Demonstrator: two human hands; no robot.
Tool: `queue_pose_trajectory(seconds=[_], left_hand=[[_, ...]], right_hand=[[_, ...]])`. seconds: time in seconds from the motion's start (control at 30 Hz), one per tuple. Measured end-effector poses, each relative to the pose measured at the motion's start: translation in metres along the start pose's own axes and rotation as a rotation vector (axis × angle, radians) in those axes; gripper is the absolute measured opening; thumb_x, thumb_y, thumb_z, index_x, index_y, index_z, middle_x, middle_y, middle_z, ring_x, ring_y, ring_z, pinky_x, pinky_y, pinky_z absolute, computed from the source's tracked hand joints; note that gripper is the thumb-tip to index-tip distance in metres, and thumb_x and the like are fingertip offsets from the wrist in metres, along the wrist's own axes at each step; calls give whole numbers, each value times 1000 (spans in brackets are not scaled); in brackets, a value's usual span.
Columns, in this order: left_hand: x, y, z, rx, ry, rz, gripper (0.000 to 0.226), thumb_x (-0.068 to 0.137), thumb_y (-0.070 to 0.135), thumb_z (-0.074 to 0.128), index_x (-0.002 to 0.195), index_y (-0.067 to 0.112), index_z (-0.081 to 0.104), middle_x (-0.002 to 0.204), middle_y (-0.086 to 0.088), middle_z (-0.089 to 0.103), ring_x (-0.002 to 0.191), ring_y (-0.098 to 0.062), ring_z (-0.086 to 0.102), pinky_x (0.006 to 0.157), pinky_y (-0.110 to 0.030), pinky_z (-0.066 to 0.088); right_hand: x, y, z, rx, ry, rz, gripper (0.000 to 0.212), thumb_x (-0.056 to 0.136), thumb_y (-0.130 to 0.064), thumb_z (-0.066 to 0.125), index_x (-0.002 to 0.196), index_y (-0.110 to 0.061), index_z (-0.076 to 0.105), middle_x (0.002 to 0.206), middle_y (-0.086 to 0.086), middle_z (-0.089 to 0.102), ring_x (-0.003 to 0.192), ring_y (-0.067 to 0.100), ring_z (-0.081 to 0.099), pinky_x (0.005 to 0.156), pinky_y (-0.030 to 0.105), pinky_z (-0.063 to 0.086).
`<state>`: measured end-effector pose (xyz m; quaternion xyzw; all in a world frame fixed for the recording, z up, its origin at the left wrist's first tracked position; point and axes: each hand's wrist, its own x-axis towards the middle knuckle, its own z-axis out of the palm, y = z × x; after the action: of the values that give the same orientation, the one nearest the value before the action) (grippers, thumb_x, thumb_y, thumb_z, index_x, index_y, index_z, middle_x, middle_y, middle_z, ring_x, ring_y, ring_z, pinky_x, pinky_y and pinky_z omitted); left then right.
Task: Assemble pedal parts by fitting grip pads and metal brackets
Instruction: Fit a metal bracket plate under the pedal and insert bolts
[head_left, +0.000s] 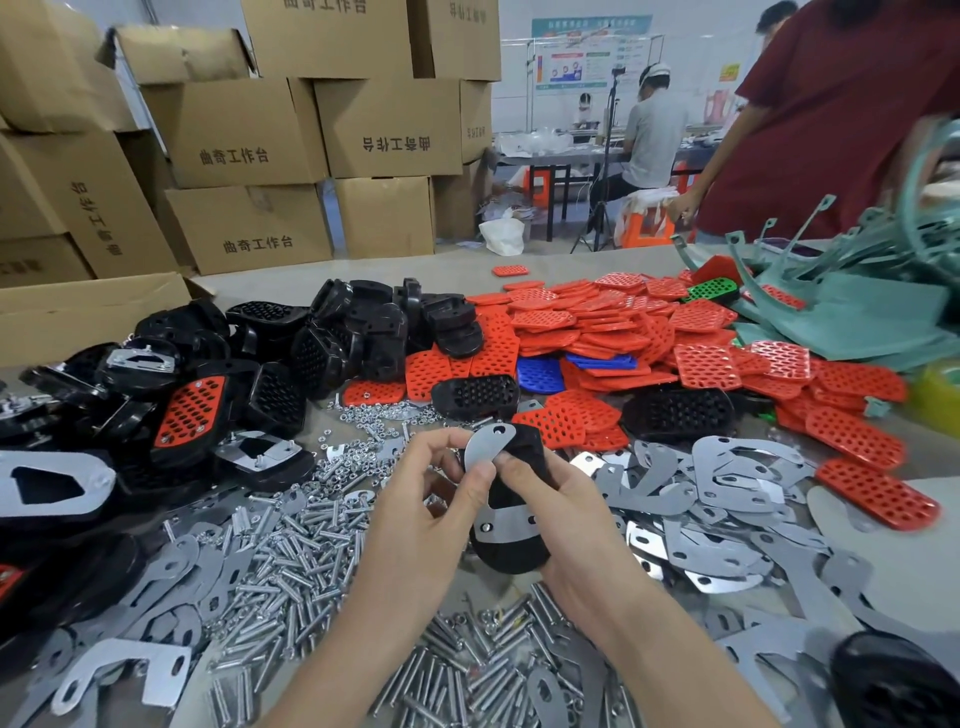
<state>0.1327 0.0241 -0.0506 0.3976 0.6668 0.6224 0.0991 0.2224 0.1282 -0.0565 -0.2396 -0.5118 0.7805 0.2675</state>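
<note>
I hold a black pedal body (511, 545) upright over the table's middle. A metal bracket (485, 444) curves across its back, with a hole at the top end and bolts at the lower end. My left hand (441, 493) pinches the bracket's left edge between thumb and fingers. My right hand (550, 493) grips the pedal body from the right, thumb against the bracket. Red grip pads (613, 322) lie heaped at the back right. Loose metal brackets (727, 478) are spread to the right.
Black pedal bodies (332, 332) pile up at the back left, some fitted with red pads. Bolts and nuts (296, 551) cover the near table. Cardboard boxes (244, 135) stack behind. A person in a red shirt (831, 119) stands by green parts (857, 291) at the right.
</note>
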Motion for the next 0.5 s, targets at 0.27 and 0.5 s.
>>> queue_pose_trajectory(seconds=[0.27, 0.5], left_hand=[[0, -4, -3, 24, -12, -5, 28, 96, 33, 64, 115, 54, 61, 81, 12, 54, 73, -8, 58, 61, -26, 50], [0, -3, -4, 28, -21, 16, 28, 95, 35, 63, 117, 52, 61, 80, 14, 55, 77, -13, 63, 60, -27, 51]], right_hand=[[1, 2, -1, -13, 0, -18, 18, 100, -19, 65, 111, -14, 78, 109, 16, 78, 104, 36, 74, 101, 56, 53], [1, 2, -2, -29, 13, -24, 15, 98, -25, 67, 103, -20, 81, 109, 19, 77, 112, 43, 68, 106, 59, 50]])
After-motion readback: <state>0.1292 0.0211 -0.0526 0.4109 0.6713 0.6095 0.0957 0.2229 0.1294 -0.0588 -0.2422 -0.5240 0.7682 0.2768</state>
